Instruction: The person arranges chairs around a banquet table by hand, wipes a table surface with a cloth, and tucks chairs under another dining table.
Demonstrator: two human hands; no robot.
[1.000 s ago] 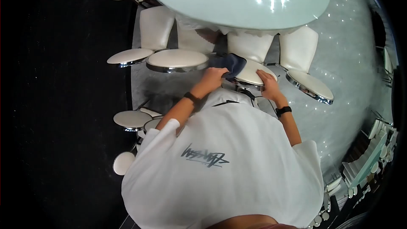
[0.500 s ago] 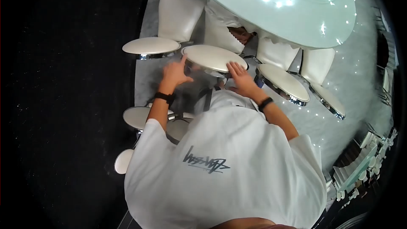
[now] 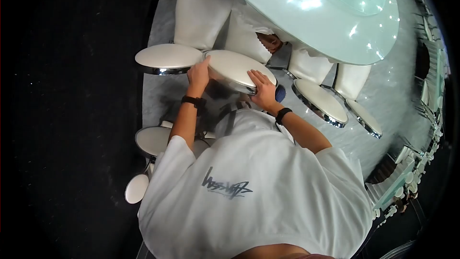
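Hands apart, a person rests the left hand (image 3: 198, 76) and right hand (image 3: 264, 91) on opposite sides of a cream, oval, chrome-rimmed chair back (image 3: 232, 63) near a glossy pale-green table (image 3: 316, 31), their grip beneath unclear, where even pressure would likely prevent twisting.

This one view looks from my head, steeply down and a little forward, over my own white shirt (image 3: 254, 192), which is the nearest thing and fills the lower middle. My left hand (image 3: 198, 76) and right hand (image 3: 263, 88) come above it, at the chair seat (image 3: 235, 68), within reach of my arms. The big table (image 3: 330, 31) enters from the top right. The view is very wide, curved and black at its edges, with small far tables (image 3: 395, 180) on the right.
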